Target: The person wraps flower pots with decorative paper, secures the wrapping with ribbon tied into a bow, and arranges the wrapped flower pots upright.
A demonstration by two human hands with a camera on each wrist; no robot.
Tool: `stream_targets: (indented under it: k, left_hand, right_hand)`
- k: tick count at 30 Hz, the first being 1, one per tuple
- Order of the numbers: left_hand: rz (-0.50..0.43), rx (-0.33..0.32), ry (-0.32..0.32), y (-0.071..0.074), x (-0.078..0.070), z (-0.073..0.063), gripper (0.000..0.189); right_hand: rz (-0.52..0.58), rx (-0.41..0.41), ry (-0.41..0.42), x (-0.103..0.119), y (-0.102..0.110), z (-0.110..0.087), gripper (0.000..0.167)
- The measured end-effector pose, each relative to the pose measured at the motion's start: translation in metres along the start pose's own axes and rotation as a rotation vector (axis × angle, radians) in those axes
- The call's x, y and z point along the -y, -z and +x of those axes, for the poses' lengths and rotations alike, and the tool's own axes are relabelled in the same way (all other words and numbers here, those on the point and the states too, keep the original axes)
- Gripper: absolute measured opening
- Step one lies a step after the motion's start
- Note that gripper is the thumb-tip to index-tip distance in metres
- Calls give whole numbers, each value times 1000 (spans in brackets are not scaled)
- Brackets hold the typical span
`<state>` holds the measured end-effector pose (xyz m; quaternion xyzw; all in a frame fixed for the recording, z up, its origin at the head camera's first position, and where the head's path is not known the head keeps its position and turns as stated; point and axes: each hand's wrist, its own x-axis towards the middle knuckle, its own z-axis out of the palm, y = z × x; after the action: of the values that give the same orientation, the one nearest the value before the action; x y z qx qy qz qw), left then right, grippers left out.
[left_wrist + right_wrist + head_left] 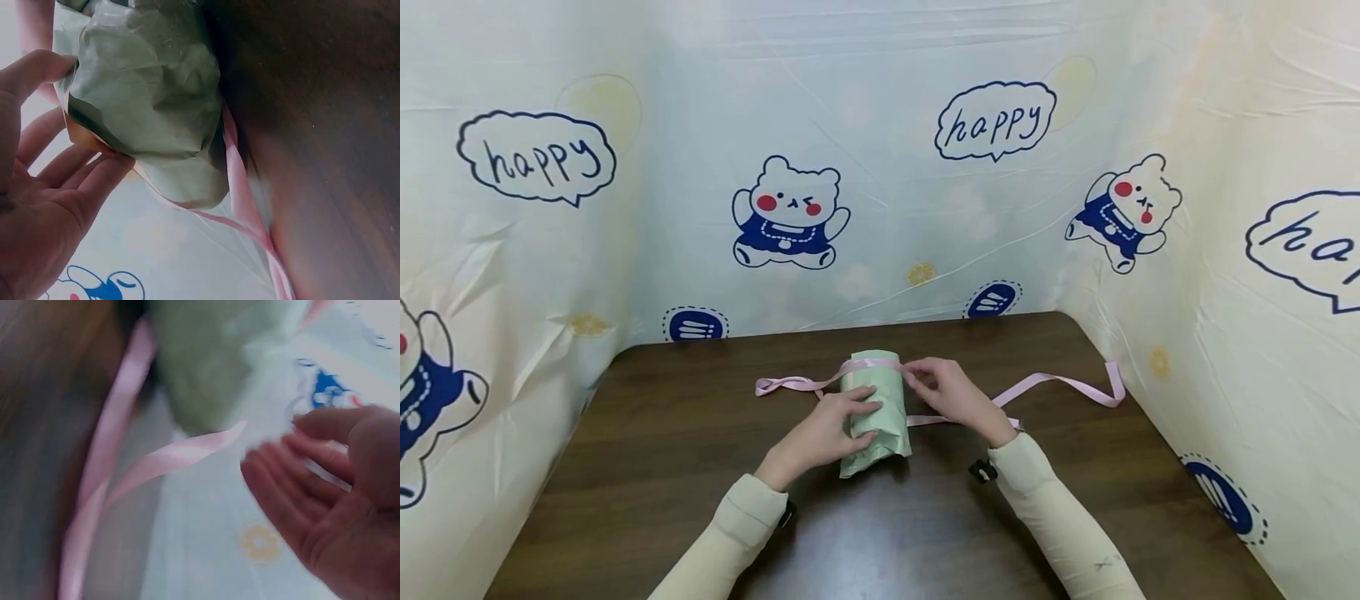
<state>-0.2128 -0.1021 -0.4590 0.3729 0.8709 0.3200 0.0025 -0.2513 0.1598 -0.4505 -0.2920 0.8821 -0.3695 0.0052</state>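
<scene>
Left hand (823, 429) spread on parcel (889, 417), mid-table (700, 442); right hand (957, 398) parted, apparently ungripping, by ribbon (871, 363) at parcel's far end. Risk, I judge: slack ribbon slipping off that end, or twisting, if tension lapses.

- My left arm (718, 546) and right arm (1063, 525) reach forward, slanting inward.
- My left hand (831, 427) has its thumb spread well apart from its slightly bent fingers.
- My right hand (953, 393) sits slightly farther forward, fingers loosely curved, thumb apart from their tips.
- My two hands are near each other but apart.
</scene>
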Motion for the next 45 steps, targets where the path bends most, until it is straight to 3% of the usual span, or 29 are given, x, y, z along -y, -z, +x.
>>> stream_targets:
  k: [5, 12, 19, 23, 28, 33, 39, 41, 43, 45]
  left_hand:
    - [63, 3, -7, -2, -5, -1, 44]
    - [123, -31, -9, -5, -10, 0, 40]
    - [233, -115, -106, -6, -8, 0, 35]
    - [238, -99, -138, -4, -7, -1, 38]
    - [257, -93, -128, -3, -8, -2, 37]
    - [256, -97, -124, -5, -9, -2, 38]
    - [248, -92, -101, -7, -8, -2, 39]
    - [242, -86, -91, -6, -10, -2, 39]
    - [237, -87, -90, -6, -11, -2, 39]
    - [234, -90, -87, -5, -12, -3, 40]
  right_hand:
    - [-84, 30, -124, -24, -14, 14, 48]
    - [-56, -41, -17, -38, -17, 21, 16]
    - [14, 85, 53, -41, 7, 0, 11]
    - [-6, 117, 23, -46, 25, -11, 13]
    - [-46, 86, -42, -58, 50, -16, 18]
    - [-135, -36, -70, -69, 72, -17, 20]
    - [-196, -432, -109, -69, 88, -18, 13]
    - [-185, -524, -128, -70, 90, -18, 14]
    - [-171, -536, -154, -73, 91, -19, 15]
    - [-157, -474, -187, -75, 90, -20, 18]
